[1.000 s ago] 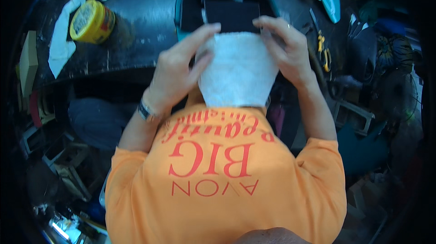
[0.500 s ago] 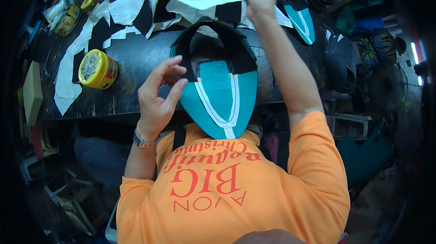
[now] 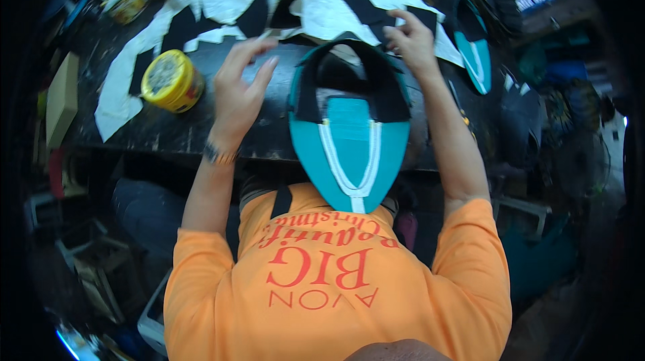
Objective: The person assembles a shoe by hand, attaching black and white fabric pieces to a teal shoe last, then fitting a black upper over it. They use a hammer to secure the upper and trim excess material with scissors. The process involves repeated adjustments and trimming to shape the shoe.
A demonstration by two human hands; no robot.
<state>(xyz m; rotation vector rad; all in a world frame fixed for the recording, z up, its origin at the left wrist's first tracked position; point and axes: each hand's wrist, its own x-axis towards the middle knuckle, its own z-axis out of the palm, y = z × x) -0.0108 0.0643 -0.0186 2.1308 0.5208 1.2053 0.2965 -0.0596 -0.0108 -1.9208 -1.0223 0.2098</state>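
Note:
A teal shoe upper [image 3: 306, 149] with black lining and a white U-shaped strip lies over the table's front edge, its pointed end against my shirt. My left hand [image 3: 242, 85] hovers left of it with fingers stretched and apart, holding nothing. Beyond the upper's right side, my right hand [image 3: 415, 45] has its fingers loosely bent and apart. It is by a black piece [image 3: 363, 6]; whether the fingertips touch it I cannot tell. White cloth [image 3: 321, 8] spreads in an arc behind the upper, with several black pieces lying on it.
An open yellow tub [image 3: 176, 89] stands left on the dark table [image 3: 222, 122]. A smaller teal upper [image 3: 478, 65] lies at the far right. Further tubs [image 3: 134, 1] are at the back left. A tan block [image 3: 62, 100] stands at the left edge.
My right hand has let go of the white sheet, which now lies flat at the back, and has come nearer. My left hand has moved away from the upper's side. The view has shifted.

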